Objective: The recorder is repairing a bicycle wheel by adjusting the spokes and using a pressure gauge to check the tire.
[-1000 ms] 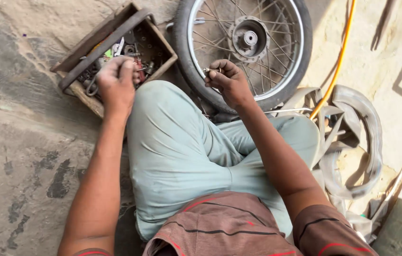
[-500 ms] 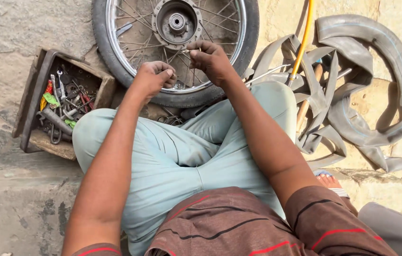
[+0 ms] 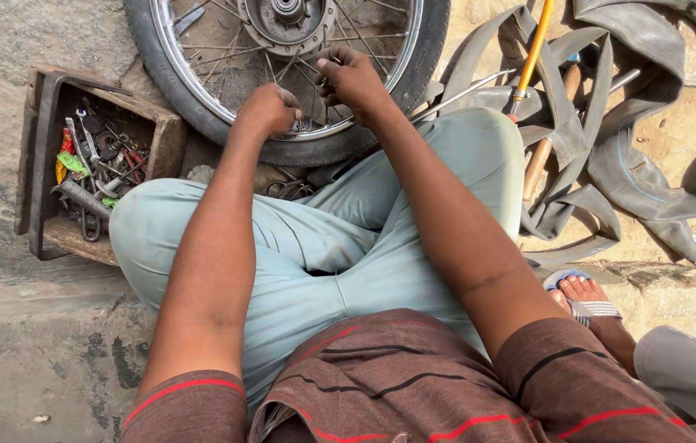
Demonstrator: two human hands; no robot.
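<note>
Both hands at the wheel, lying on the ground before the knees. Left hand curled on the rim by the spokes; right hand pinches a spoke. Toolbox at left.

Black tyre on silver spoked rim, pale teal trousers, brown shirt with red and black stripes, yellow hose, grey-black inner tubes

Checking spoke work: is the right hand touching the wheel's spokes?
Touching. The head view shows the right hand with fingers closed around spokes of the wheel.
</note>
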